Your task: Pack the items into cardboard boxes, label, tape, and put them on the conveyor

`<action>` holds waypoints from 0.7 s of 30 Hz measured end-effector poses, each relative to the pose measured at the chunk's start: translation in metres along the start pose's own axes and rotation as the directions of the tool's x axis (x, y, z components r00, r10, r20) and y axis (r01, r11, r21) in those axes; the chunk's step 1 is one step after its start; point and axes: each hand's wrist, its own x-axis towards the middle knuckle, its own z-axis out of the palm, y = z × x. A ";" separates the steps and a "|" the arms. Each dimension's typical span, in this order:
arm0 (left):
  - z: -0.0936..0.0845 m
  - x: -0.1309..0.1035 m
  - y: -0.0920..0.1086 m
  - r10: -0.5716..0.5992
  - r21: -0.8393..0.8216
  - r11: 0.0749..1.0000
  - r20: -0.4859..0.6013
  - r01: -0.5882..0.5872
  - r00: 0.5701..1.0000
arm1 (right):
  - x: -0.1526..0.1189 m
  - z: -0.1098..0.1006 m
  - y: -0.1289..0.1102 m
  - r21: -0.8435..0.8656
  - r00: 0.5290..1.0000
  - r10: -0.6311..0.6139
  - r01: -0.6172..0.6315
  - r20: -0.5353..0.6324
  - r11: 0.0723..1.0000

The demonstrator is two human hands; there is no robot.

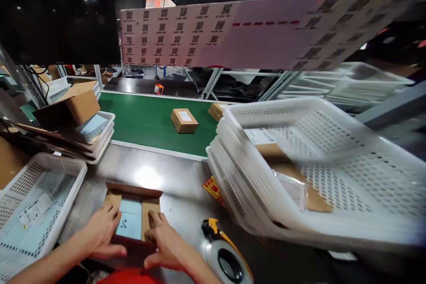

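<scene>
An open cardboard box (151,192) lies on the metal table in front of me. Inside it is a light blue box (129,222) with a dark scribbled mark on its top. My left hand (104,233) is at the box's left side, fingers bent over the side flap and thumb stretched toward me. On the other side, my right hand (164,239) has its fingers curled on the right flap, thumb apart. The box's near edge is partly hidden in shadow. To the right of my right hand lies an orange and black tape dispenser (210,230) with a roll of tape (215,253).
White baskets (233,177) are stacked at right, the top one holding flat cardboard (319,195). Another white basket (75,166) stands at left, near piled cartons (84,102). Beyond the table runs a green conveyor belt (143,117) carrying a small carton (186,128). A QR-code board (259,44) hangs above.
</scene>
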 end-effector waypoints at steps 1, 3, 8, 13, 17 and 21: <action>-0.001 0.009 -0.002 0.027 0.006 1.000 -0.001 -0.027 1.000 | 0.002 0.006 0.006 0.048 0.999 0.001 0.001 -0.042 0.999; 0.004 0.027 -0.013 0.110 0.060 0.993 -0.080 -0.106 0.991 | 0.008 0.028 0.019 0.175 0.979 0.046 -0.011 -0.196 0.985; 0.042 0.053 -0.044 0.133 0.164 0.984 -0.439 -0.066 0.889 | 0.031 0.102 0.048 0.359 0.657 0.287 -0.026 -0.697 0.933; 0.081 0.032 -0.047 0.026 -0.018 0.999 -0.481 -0.039 0.876 | -0.016 0.088 0.103 0.375 0.471 0.472 -0.290 -0.745 0.881; 0.098 0.016 -0.047 -0.028 -0.067 0.998 -0.446 -0.003 0.894 | -0.094 0.045 0.149 0.356 0.403 0.561 -0.478 -0.723 0.803; 0.092 0.023 -0.045 0.006 -0.112 0.992 -0.381 -0.052 0.925 | -0.131 0.030 0.156 0.223 0.602 0.549 -0.530 -0.580 0.818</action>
